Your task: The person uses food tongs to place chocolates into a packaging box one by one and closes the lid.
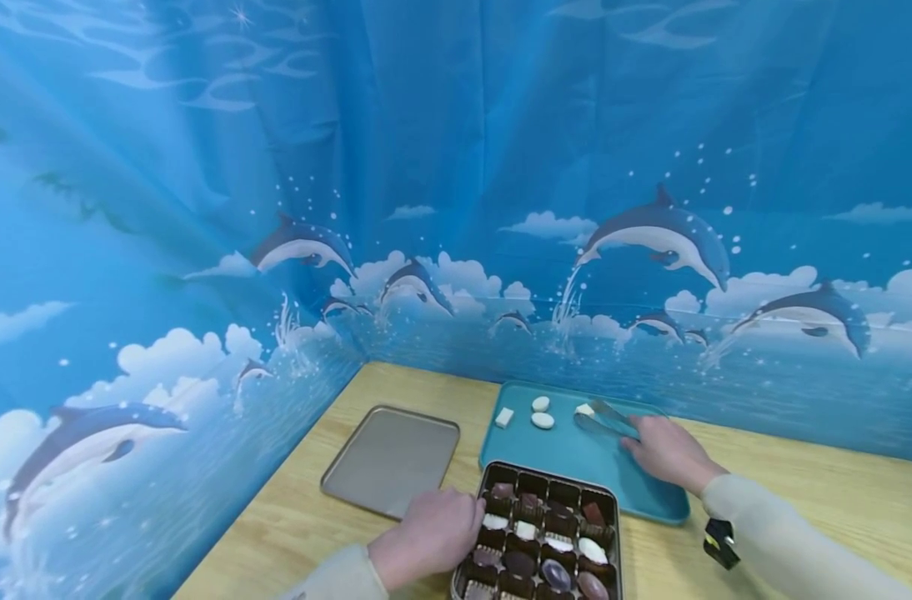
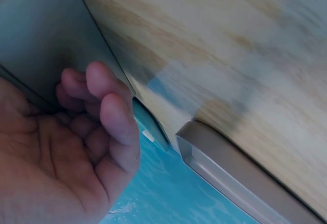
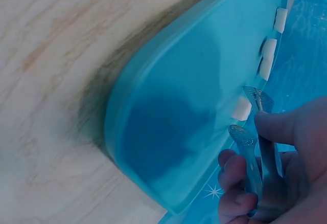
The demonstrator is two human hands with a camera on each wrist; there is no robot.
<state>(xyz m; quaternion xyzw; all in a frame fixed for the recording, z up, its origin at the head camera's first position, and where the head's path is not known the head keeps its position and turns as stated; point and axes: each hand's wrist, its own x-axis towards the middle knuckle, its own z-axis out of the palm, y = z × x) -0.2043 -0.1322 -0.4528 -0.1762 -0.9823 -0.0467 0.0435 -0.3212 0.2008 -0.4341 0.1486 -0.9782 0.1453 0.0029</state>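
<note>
My right hand (image 1: 669, 454) grips metal tongs (image 1: 604, 419) over the teal tray (image 1: 576, 454). In the right wrist view the tips of the tongs stand apart at either side of a white piece (image 3: 241, 109). Two white oval pieces (image 1: 542, 421) and a white block (image 1: 504, 417) lie farther left on the tray. My left hand (image 1: 437, 537) rests at the left side of a box of chocolates (image 1: 546, 533). From the left wrist its fingers (image 2: 120, 116) look loosely curled beside the box's wall, with the palm bare.
A bronze-coloured metal lid (image 1: 392, 460) lies on the wooden table (image 1: 276, 533), left of the box. Brown, purple and white pieces sit in the box's compartments. Behind the table hangs a blue dolphin-printed curtain (image 1: 456, 167).
</note>
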